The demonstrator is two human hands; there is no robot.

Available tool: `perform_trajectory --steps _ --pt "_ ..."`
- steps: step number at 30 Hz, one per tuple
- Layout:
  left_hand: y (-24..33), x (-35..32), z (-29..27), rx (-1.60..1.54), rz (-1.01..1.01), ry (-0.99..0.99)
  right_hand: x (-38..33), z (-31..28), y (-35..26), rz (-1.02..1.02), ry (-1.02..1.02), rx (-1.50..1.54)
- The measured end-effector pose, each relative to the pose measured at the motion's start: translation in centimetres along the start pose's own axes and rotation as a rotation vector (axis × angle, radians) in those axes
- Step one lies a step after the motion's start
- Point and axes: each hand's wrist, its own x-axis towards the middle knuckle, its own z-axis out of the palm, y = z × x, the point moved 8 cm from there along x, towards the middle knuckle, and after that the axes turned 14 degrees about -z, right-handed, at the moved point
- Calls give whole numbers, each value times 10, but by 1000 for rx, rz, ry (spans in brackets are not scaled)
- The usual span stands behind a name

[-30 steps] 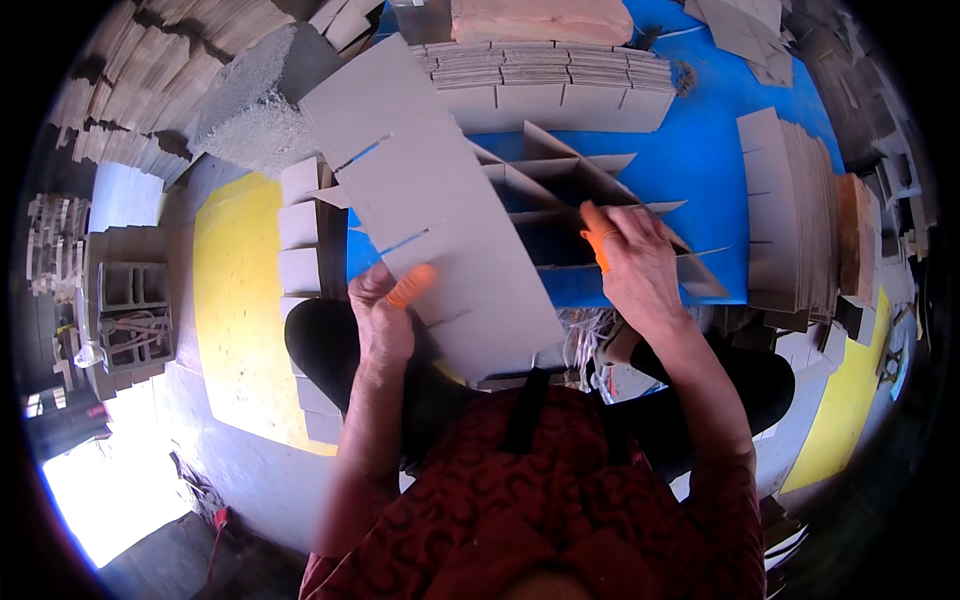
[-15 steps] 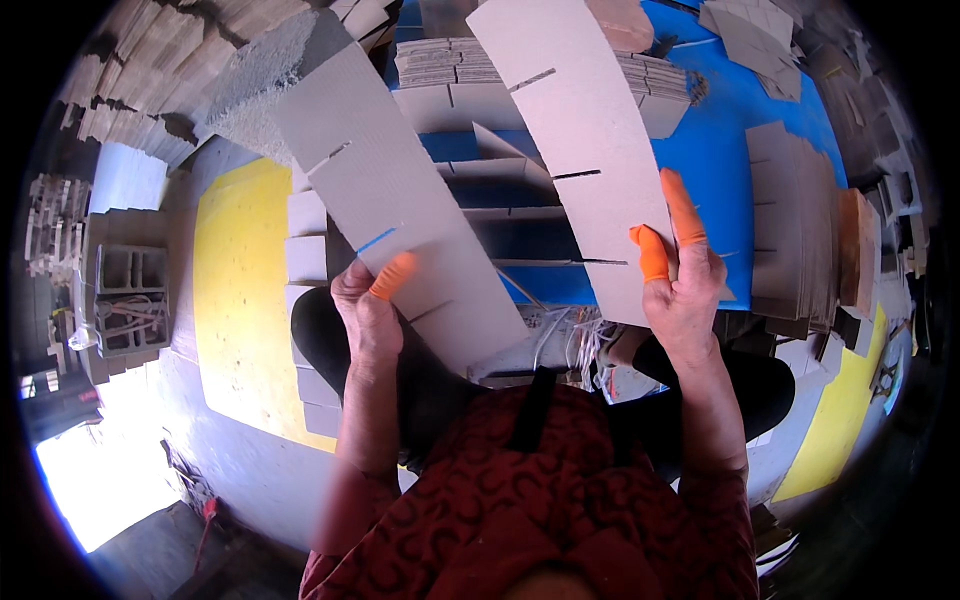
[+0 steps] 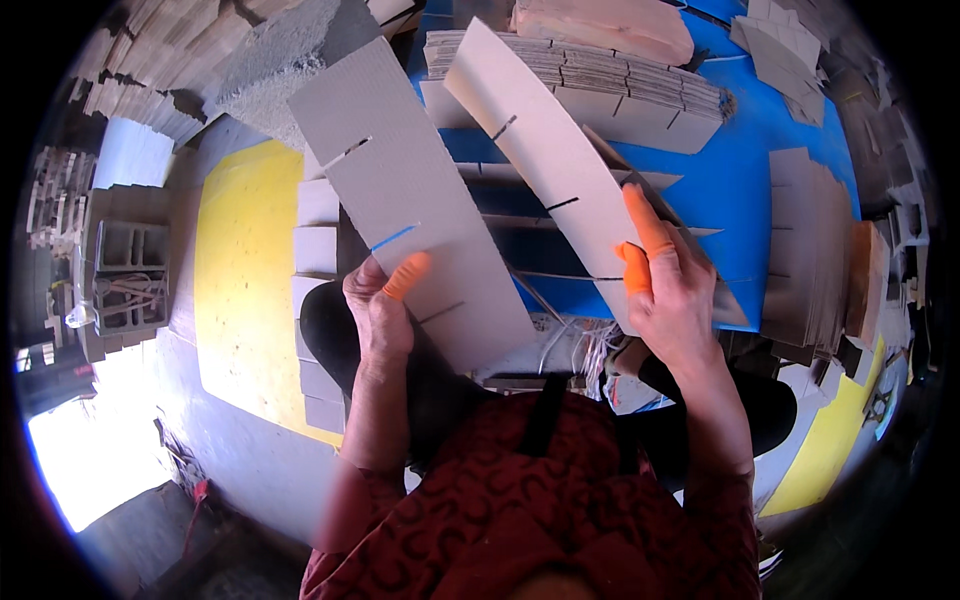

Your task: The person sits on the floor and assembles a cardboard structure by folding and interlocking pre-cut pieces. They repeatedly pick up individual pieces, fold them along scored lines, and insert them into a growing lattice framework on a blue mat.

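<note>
My left hand point(image 3: 382, 308) grips the lower left edge of a slotted grey cardboard strip point(image 3: 400, 180), its orange-covered thumb lying on the face. My right hand point(image 3: 672, 285), with orange finger covers on thumb and forefinger, holds another slotted cardboard strip point(image 3: 545, 165) by its right edge. That strip is tilted and a little bowed, with its far end up. Between and below the two held strips, several cardboard strips point(image 3: 540, 222) stand on edge over a blue surface point(image 3: 705, 180). Their lower parts are partly hidden by the held strips.
A bundle of slotted cardboard point(image 3: 600, 85) lies at the back, near a pinkish block point(image 3: 605, 28). More cardboard strips point(image 3: 805, 240) are stacked at the right. Folded pieces point(image 3: 316, 245) line up at the left beside a yellow sheet point(image 3: 245, 290). A grey hollow block point(image 3: 132, 275) stands far left.
My right hand has tipped its strip over to the left, so its far end has swung left and lower. My left hand and its strip have shifted slightly right.
</note>
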Motion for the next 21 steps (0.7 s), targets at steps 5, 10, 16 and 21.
perform_trajectory --steps 5,10,16,21 --pt "-1 3 3 -95 7 -48 6 13 -4 -6 -102 -4" --pt "-3 4 1 -71 -32 -12 6 36 -10 -39 -174 -58" --pt "-9 5 3 -128 21 -88 0 82 -23 -161 -520 -318" --pt "0 1 12 -154 122 -186 -7 85 -19 -53 -348 -174"
